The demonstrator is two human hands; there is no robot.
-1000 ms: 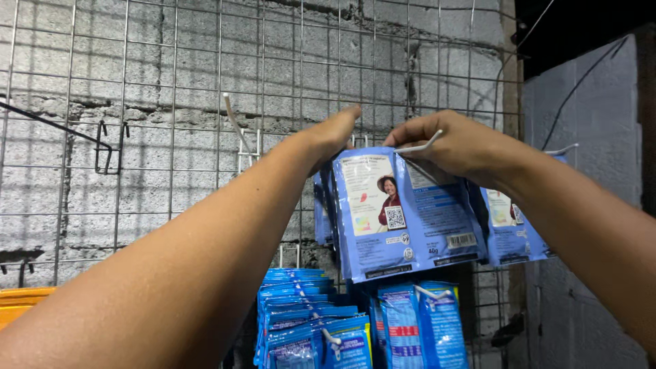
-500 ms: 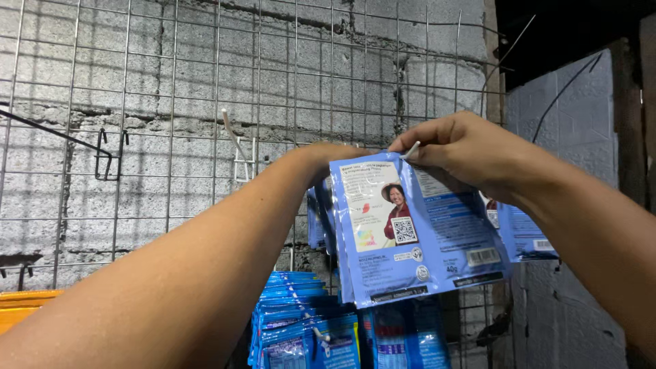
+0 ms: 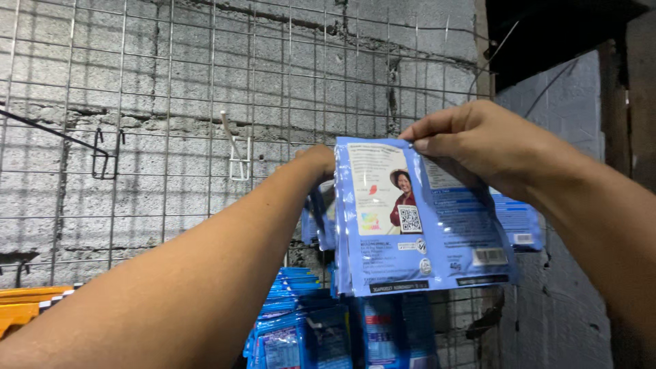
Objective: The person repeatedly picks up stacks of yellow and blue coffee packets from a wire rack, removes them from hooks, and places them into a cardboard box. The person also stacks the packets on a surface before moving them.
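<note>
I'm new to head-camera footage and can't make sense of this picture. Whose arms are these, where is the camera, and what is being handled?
The camera sits on a person's head, so both bare arms reaching forward are their own. The right hand pinches the top edge of a bunch of flat light-blue plastic packets. The left hand reaches behind that bunch, its fingers hidden. They work at a grey wire grid panel fixed over a rough concrete block wall. A white metal hook sticks out of the grid, bare. More blue packets hang lower down, and something orange shows at the left edge.
</note>
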